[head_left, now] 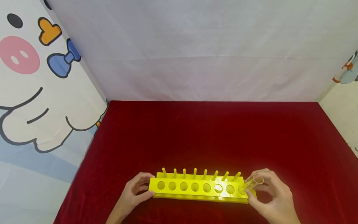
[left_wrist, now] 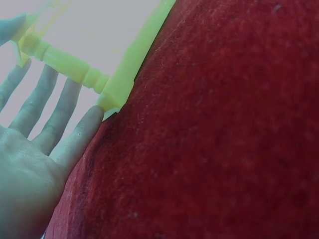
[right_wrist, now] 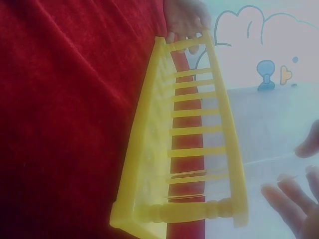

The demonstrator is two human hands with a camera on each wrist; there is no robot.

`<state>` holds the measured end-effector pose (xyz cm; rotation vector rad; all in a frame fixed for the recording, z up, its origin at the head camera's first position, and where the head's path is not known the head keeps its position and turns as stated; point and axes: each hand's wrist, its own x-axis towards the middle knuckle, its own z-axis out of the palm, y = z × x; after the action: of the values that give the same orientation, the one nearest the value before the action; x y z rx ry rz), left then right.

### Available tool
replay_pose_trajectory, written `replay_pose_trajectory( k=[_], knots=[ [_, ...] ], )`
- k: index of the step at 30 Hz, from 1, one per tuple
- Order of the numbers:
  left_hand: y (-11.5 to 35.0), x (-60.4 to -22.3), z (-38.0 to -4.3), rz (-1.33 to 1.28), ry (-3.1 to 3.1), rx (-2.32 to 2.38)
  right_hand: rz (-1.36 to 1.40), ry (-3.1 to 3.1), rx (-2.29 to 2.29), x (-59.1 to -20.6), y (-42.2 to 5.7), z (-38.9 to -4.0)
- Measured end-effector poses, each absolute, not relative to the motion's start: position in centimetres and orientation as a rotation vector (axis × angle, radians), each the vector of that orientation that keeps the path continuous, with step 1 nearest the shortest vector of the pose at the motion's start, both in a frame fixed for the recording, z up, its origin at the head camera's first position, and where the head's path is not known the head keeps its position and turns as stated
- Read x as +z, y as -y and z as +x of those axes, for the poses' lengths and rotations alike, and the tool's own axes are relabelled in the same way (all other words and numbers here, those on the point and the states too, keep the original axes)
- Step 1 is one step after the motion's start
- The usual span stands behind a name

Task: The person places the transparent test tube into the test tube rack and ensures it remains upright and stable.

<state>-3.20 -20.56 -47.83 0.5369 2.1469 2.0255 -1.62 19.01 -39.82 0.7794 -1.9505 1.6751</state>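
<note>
A yellow test tube rack (head_left: pixel 179 195) stands near the front of the table, with a row of round holes and a row of upright pegs behind them. My left hand (head_left: pixel 137 189) holds its left end, thumb at the front edge and fingers behind; in the left wrist view the fingers (left_wrist: pixel 65 114) lie against the end bar. A clear test tube (head_left: pixel 253 183) stands in the rightmost hole, its open mouth up. Around that tube is my right hand (head_left: pixel 275 194), thumb and fingers spread. The right wrist view shows a gap between these fingers (right_wrist: pixel 286 199) and the rack.
Dark red cloth (head_left: pixel 212 133) covers the table. A pale curtain (head_left: pixel 207 53) hangs at the back, and a cartoon-printed curtain (head_left: pixel 50 102) hangs along the left side. Another printed curtain (head_left: pixel 339 105) borders the right side.
</note>
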Motion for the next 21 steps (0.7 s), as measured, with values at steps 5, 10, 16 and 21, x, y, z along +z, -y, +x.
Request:
replay_pose_trajectory(
  k=[5, 10, 16, 21],
  knots=[
    [20.6, -47.9, -3.3, 0.567, -2.158, 2.023, 0.778, 1.961, 1.666, -40.1, -19.2, -1.7],
    [20.6, -48.0, -3.2, 0.531, -2.172, 2.013, 0.738, 2.027, 1.595, -41.0, -19.5, -1.7],
    [20.6, -47.9, -3.2, 0.528, -2.173, 2.009, 0.750, 2.036, 1.580, -41.6, -19.8, -1.7],
    [20.6, -47.9, -3.2, 0.518, -2.171, 2.004, 0.760, 2.038, 1.585, -41.6, -19.8, -1.8]
  ],
)
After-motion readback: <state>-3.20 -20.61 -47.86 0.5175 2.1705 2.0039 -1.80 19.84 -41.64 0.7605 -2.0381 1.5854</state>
